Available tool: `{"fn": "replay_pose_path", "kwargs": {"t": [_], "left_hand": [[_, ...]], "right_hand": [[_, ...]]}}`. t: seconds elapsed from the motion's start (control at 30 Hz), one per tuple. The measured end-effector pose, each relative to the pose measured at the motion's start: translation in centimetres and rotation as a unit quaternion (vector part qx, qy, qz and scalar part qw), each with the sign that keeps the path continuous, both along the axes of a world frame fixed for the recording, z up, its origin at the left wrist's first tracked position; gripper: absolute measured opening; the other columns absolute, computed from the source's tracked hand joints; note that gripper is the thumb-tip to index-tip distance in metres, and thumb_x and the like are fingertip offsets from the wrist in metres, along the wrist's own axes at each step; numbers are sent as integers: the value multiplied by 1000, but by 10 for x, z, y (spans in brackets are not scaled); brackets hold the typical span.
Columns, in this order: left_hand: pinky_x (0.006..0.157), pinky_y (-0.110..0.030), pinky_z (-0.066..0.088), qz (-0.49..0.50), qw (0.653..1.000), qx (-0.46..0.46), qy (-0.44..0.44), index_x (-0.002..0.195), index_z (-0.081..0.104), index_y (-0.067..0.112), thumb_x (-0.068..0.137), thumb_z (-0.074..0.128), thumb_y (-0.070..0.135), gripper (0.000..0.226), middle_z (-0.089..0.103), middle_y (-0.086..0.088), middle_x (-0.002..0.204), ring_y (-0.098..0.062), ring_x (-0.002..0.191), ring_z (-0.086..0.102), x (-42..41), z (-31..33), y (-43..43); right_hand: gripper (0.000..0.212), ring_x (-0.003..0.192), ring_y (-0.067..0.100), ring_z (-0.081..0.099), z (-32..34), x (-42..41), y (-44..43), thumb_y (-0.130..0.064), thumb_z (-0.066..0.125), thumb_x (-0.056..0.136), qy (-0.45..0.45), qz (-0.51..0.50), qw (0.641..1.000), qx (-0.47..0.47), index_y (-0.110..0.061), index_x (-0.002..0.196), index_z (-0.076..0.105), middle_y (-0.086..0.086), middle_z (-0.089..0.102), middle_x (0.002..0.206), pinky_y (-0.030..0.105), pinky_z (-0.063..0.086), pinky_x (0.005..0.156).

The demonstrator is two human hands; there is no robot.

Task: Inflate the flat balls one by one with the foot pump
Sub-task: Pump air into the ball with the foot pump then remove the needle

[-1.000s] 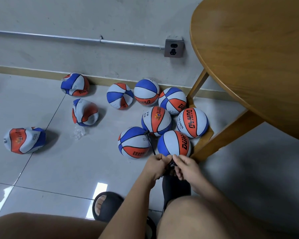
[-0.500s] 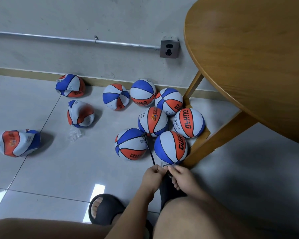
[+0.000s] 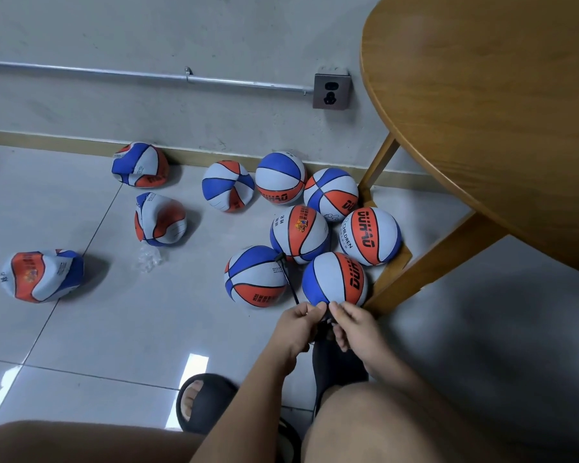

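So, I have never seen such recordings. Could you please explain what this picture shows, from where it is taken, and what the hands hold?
There is no machine here, only a person's two bare hands. The one camera sits on the person's head and looks down. On the tiled floor lie six round balls near the wooden table, and four flat or dented balls further left. The left hand and the right hand both pinch the near end of a thin black hose.
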State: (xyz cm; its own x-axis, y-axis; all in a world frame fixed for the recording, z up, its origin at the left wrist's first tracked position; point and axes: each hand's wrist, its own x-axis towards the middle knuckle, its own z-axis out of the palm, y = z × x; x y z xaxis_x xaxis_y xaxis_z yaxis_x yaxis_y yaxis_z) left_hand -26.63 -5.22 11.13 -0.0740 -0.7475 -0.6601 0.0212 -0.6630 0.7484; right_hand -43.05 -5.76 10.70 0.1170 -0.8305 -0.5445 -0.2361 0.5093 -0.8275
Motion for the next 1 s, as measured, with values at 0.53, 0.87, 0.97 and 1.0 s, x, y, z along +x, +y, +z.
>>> {"fn": "replay_pose_path", "kwargs": {"t": [0.53,0.87,0.97,1.0], "left_hand": [[47,-22,32,31,999,-39,12,77,53,18,101,74,37,37,49,4,58,-10,49,39,15,29,-12],[44,-23,29,11,1000,-3,5,84,52,15,103,71,40,37,51,-3,60,-13,46,37,6,14,-11],[44,-23,26,4,1000,17,-23,87,56,13,103,70,40,35,52,2,57,-10,46,36,7,-2,-4],[44,-23,26,1,999,24,-32,87,57,13,103,70,41,34,54,2,59,-9,46,36,8,-7,0]], "right_hand": [[50,54,21,43,24,12,-16,-40,58,111,0,3,1000,-10,3,87,52,9,48,61,28,36,49],[49,54,18,46,9,6,-11,-42,56,111,27,13,1000,0,2,88,53,8,50,62,28,39,47],[44,54,20,46,-11,5,-7,-38,56,112,21,24,999,14,-2,88,57,6,50,60,30,38,47],[42,53,19,46,-17,5,-4,-38,56,112,22,31,999,18,-4,88,59,6,51,60,30,37,47]]}}
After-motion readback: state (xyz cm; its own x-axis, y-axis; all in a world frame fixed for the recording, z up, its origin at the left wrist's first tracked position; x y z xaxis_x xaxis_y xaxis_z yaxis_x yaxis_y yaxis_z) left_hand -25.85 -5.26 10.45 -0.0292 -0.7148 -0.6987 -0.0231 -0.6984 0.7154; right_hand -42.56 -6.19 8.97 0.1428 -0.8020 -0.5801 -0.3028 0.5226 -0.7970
